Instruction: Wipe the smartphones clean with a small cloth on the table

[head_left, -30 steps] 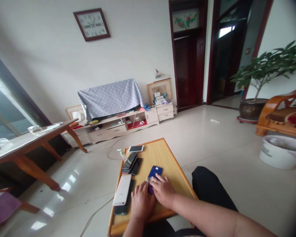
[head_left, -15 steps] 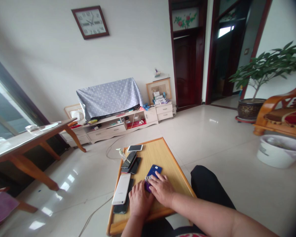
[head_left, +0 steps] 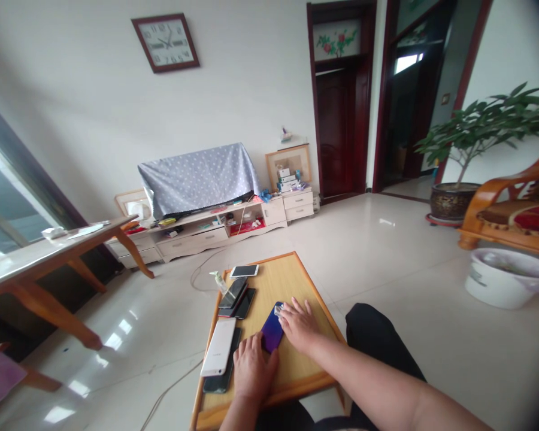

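A blue-purple phone [head_left: 272, 331] lies back side up on the small wooden table [head_left: 291, 272]. My left hand [head_left: 253, 365] rests at its near end, thumb and fingers about the lower edge, steadying it. My right hand [head_left: 300, 326] presses a crumpled whitish wipe or tissue [head_left: 278, 309] on the phone's far end, some fingers stretched out. To the left, a white phone [head_left: 219, 347] overlaps a dark phone [head_left: 224, 380]. Farther up are several dark phones [head_left: 234, 294], a clear pump bottle [head_left: 221, 284] and a white-framed phone [head_left: 245, 271].
A cable [head_left: 173, 383] runs over the tiled floor left of the table. My dark-clad knee [head_left: 377, 335] is at the right. Beyond stand a white bucket [head_left: 494, 287], a potted plant [head_left: 453, 200], a low cabinet [head_left: 197, 240] and a side table [head_left: 72, 254].
My right hand has slid with the wipe from the middle of the phone to its far end, uncovering the purple lower part. My left hand has stayed nearly in place.
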Demonstrator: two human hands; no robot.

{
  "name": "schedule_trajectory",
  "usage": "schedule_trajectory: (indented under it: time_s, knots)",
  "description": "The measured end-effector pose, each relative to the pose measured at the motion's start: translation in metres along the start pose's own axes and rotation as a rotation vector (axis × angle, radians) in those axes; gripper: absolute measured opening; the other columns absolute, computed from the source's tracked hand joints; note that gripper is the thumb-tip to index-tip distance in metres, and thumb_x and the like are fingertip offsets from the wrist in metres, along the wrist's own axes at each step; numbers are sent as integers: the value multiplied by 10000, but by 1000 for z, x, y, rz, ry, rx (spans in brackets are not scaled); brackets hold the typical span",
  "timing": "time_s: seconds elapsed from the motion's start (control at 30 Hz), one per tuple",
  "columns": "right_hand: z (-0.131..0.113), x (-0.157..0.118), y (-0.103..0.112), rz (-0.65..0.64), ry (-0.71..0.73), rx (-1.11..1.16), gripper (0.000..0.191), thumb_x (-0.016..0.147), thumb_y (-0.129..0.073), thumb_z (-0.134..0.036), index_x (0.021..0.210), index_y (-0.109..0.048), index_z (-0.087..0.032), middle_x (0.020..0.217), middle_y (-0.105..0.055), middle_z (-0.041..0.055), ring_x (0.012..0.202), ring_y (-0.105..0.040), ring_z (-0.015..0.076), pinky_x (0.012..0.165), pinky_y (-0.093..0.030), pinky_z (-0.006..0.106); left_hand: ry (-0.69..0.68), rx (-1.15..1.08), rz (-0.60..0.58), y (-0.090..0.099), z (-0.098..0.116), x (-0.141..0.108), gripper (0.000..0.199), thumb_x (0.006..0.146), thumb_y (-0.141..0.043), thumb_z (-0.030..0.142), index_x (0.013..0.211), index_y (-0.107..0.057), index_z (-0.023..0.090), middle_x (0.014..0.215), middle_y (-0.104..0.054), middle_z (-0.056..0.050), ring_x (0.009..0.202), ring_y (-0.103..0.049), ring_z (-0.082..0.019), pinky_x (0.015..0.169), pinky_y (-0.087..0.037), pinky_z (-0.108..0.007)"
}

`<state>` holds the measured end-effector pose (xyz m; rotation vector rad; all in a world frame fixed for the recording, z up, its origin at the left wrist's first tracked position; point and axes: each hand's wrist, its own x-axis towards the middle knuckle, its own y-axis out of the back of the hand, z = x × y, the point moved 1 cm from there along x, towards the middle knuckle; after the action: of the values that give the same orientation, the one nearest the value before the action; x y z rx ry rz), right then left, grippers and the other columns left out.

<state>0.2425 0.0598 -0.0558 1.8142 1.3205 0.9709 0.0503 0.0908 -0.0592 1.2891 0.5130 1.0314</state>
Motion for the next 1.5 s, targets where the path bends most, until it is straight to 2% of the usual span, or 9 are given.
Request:
schedule_trajectory:
  time_s: [0.2,0.33,0.47,0.63,0.9,1.03,1.17,1.4,1.5]
  knots:
    - [-19,-24,-9,-32,109,17,475,1059,-347,-415,1476,-524,-274,1523,-532,74,1504,-318,268,1242,-73,551,10,0,-12,2,2,0,492,885,-553,433,1319,-573,202,1318,-652,-98,1239,-541,-276,1021,-369,-383]
    - [-29,-40,-11,-49,179,28,493,1061,-337,-496,1486,-512,-315,1526,-531,48,1519,-279,303,1233,-60,595,18,12,-30,2,3,1,467,894,-538,373,1335,-567,222,1342,-645,-85,1242,-543,-258,1032,-363,-366]
    - [-17,-25,-2,-26,110,17,451,1067,-333,-482,1426,-573,-352,1516,-543,19,1538,-225,301,1222,-24,625,15,11,-39,2,3,1,481,888,-554,429,1323,-582,224,1336,-645,-92,1265,-527,-274,1025,-368,-372]
    - [-5,-5,2,14,31,11,474,1079,-288,-416,1409,-593,-264,1556,-490,83,1539,-224,297,1219,-48,622,19,14,-38,1,2,1,496,867,-571,426,1321,-584,226,1316,-648,-93,1253,-528,-282,1020,-370,-376]
    - [-33,-37,-12,-54,174,38,515,1070,-290,-531,1472,-526,-313,1543,-508,59,1509,-309,285,1233,-20,591,10,5,-32,1,2,2,452,891,-525,357,1317,-578,216,1337,-643,-90,1230,-541,-265,1011,-369,-378]
    - [-18,-21,-5,-48,76,7,508,1072,-275,-514,1462,-536,-318,1549,-503,40,1538,-229,284,1224,18,607,14,-1,-32,1,2,1,480,881,-555,445,1304,-587,220,1313,-652,-91,1235,-539,-276,1006,-373,-379]
    - [-3,-2,-2,-30,-8,2,544,1076,-238,-485,1483,-514,-253,1590,-438,96,1538,-223,310,1210,-2,645,11,9,-14,0,2,1,481,859,-574,414,1297,-597,217,1274,-663,-83,1211,-549,-276,993,-377,-378]
    - [-30,-32,-16,-74,115,26,571,1072,-235,-507,1498,-502,-235,1586,-444,88,1500,-330,251,1259,-61,491,28,2,-37,-1,0,2,474,887,-545,428,1310,-585,218,1327,-647,-78,1239,-531,-266,1009,-370,-374]
    - [-27,-33,-15,-74,153,26,547,1076,-234,-478,1479,-525,-252,1571,-469,71,1490,-351,242,1262,-60,490,29,-2,-46,0,0,2,482,882,-548,431,1316,-581,225,1340,-641,-81,1253,-523,-263,1029,-360,-370]
